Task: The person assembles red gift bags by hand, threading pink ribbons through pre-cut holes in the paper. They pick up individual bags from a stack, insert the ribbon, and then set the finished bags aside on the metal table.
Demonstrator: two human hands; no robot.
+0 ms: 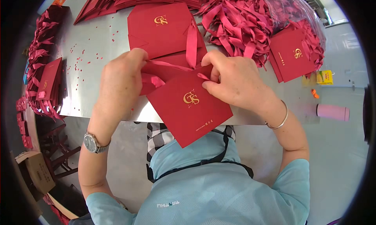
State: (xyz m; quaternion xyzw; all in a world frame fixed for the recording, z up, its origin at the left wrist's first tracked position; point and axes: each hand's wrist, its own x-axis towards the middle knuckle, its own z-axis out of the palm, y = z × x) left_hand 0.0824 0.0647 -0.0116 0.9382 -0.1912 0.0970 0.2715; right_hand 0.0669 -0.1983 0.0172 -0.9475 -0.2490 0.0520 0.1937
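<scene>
A dark red paper gift bag (172, 121) with a gold logo hangs tilted over the table's front edge, in front of my torso. A pink-red ribbon (172, 65) stretches across its top between my hands. My left hand (121, 78) is closed on the ribbon at the bag's left side; its fingertips are partly hidden. With thumb and index finger, my right hand (235, 80) pinches the ribbon at the bag's upper right edge. Just behind lies a flat stack of red bags (160, 35), with a loose ribbon (192, 45) draped over its right side.
Flat red bags (137, 0) are fanned out along the back. A heap of ribbons (235, 21) lies at back right, beside more bags (291, 54). Bags with ribbons (49, 82) line the left edge. A pink bottle (333, 112) and cardboard box (37, 170) are farther out.
</scene>
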